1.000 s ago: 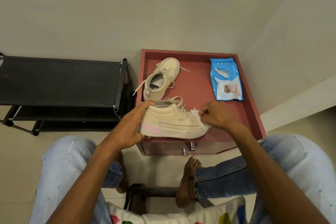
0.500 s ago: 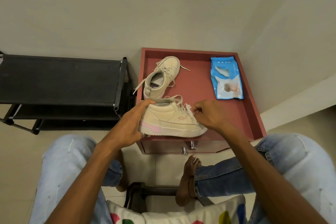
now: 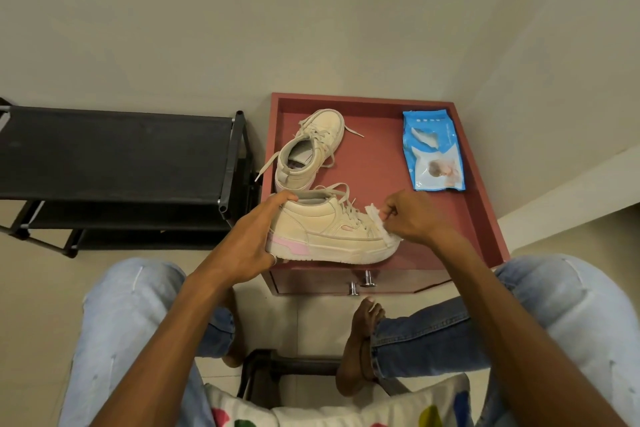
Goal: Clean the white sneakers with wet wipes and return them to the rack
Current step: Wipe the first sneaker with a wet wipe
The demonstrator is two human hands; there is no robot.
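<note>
One black rack [image 3: 114,152] stands left of the red cabinet [image 3: 381,166], and neither sneaker is on it yet. The far sneaker [image 3: 311,149] sits untouched at the cabinet's back left. The near sneaker [image 3: 325,236] lies along the front edge, its toe pointing right. The wipes pack [image 3: 433,149] lies at the back right. The left hand [image 3: 252,239] keeps its curled hold on the near sneaker's heel, thumb over the collar. The right hand [image 3: 412,218], which was over the laces half a second ago, has drawn back to the toe. It pinches the wet wipe [image 3: 377,218] between thumb and fingers, and the wipe is now spread down the toe cap. This is judged to be a repeated wiping stroke on the first shoe, with the second shoe and the racking still to come.
</note>
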